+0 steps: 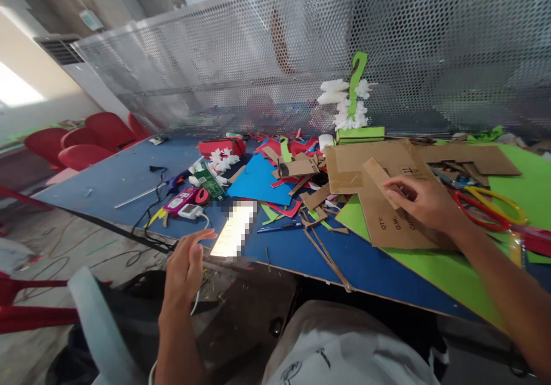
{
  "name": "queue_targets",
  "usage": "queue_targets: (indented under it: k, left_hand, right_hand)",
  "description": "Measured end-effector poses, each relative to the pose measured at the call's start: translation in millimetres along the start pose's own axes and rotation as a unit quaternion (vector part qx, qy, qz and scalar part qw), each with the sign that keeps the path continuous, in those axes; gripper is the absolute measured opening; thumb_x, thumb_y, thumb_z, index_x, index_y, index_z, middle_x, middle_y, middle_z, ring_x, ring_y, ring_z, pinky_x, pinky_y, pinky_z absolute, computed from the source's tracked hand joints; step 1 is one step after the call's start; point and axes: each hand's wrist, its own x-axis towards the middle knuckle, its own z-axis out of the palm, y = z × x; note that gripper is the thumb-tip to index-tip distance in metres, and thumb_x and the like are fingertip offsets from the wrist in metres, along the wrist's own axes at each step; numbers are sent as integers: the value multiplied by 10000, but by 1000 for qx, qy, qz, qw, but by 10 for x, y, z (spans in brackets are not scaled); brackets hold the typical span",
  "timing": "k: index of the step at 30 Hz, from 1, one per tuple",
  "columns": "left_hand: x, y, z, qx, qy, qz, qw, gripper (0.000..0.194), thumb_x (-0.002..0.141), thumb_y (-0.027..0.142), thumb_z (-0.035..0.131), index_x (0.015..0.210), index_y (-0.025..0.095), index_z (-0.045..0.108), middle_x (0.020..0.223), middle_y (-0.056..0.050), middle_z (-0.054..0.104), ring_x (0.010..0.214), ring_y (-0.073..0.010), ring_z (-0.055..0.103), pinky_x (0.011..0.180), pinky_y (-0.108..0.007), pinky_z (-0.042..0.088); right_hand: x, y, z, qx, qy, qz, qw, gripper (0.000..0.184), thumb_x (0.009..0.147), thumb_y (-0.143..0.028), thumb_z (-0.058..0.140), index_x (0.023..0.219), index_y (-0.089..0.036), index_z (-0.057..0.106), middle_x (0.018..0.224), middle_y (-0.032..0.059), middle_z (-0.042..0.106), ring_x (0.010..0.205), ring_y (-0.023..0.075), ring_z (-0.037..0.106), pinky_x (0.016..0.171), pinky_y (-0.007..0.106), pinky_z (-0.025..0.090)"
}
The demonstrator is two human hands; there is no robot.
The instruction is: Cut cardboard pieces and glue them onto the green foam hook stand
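Observation:
My left hand (pixel 186 261) is at the table's front edge, beside a lit phone (pixel 230 233) whose screen is partly blurred out. Its fingers stretch towards the phone, and nothing is held in them. On the right, my right hand (pixel 415 201) is closed, thumb and fingers pinched at the lower end of a narrow cardboard strip (pixel 377 177). That strip lies over a larger printed cardboard sheet (pixel 387 230), which rests on green paper (pixel 413 264). Part of the strip's lower end is hidden by the hand.
Cardboard and paper scraps (pixel 310 172) cover the middle, beside blue paper (pixel 258 181). Red-handled scissors (pixel 477 216) lie at the right and a glue gun (pixel 172 183) at the left. A green paper stand with white pieces (pixel 359 135) is at the back, before a perforated metal panel (pixel 215 58).

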Motion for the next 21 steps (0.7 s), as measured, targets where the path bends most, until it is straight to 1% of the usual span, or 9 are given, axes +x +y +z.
queue_targets:
  k: [3, 5, 7, 9, 13, 15, 19, 21]
  left_hand:
    - [-106, -9, -2, -7, 33, -11, 999, 473, 1088, 524, 309, 1089, 226, 676, 1064, -87, 730, 1009, -269, 684, 877, -391, 537]
    - [-158, -17, 15, -10, 41, -9, 999, 481, 1087, 528, 304, 1036, 221, 670, 1012, -83, 710, 932, -254, 668, 814, -373, 533]
    - [-197, -20, 42, -5, 40, -3, 999, 476, 1088, 525, 307, 1031, 221, 670, 1000, -80, 701, 921, -249, 659, 833, -375, 528]
    - [-225, -17, 72, 0, 44, -1, 999, 463, 1090, 516, 313, 1051, 224, 670, 1021, -83, 707, 962, -255, 662, 871, -384, 524]
    - [-262, 0, 129, 0, 63, 0, 998, 452, 1096, 489, 307, 1061, 224, 672, 1045, -93, 722, 963, -255, 667, 854, -385, 530]
    - [-273, 5, 157, -11, 86, 30, 996, 455, 1102, 451, 300, 1019, 217, 683, 1002, -96, 719, 941, -255, 667, 840, -391, 528]
    - [-297, 8, 209, -44, 156, 126, 979, 476, 1103, 375, 328, 884, 187, 706, 857, -99, 715, 871, -265, 663, 814, -424, 519]
    - [-312, 8, 224, -44, 172, 142, 974, 495, 1103, 368, 334, 851, 171, 711, 821, -106, 715, 863, -269, 659, 812, -438, 513]
  right_hand:
    - [-1, 25, 14, 18, 12, 4, 1000, 365, 1000, -558, 563, 1170, -277, 723, 841, 40, 750, 628, 208, 635, 593, 333, 460]
    - [-2, 39, 17, 38, 17, 9, 999, 375, 993, -547, 585, 1225, -281, 712, 865, 43, 757, 646, 210, 657, 603, 334, 486]
    - [-5, 44, 15, 55, 22, 16, 998, 412, 982, -538, 612, 1298, -287, 691, 904, 50, 770, 683, 221, 689, 631, 343, 521]
    - [-7, 38, 7, 62, 21, 24, 998, 487, 963, -546, 646, 1377, -288, 659, 927, 59, 781, 721, 239, 717, 662, 358, 547]
    - [-8, -5, -18, 50, 16, 34, 998, 623, 938, -556, 687, 1486, -275, 593, 891, 66, 789, 749, 266, 745, 691, 377, 563]
    - [-5, -34, -31, 44, 11, 34, 998, 634, 942, -538, 684, 1507, -271, 577, 875, 64, 793, 757, 273, 753, 700, 380, 565]
    - [4, -73, -43, 37, 13, 38, 998, 598, 939, -491, 675, 1486, -262, 598, 887, 64, 801, 797, 283, 766, 712, 377, 568]
    - [7, -73, -40, 34, 15, 37, 999, 594, 939, -488, 669, 1484, -261, 600, 896, 60, 804, 796, 279, 768, 712, 375, 569]
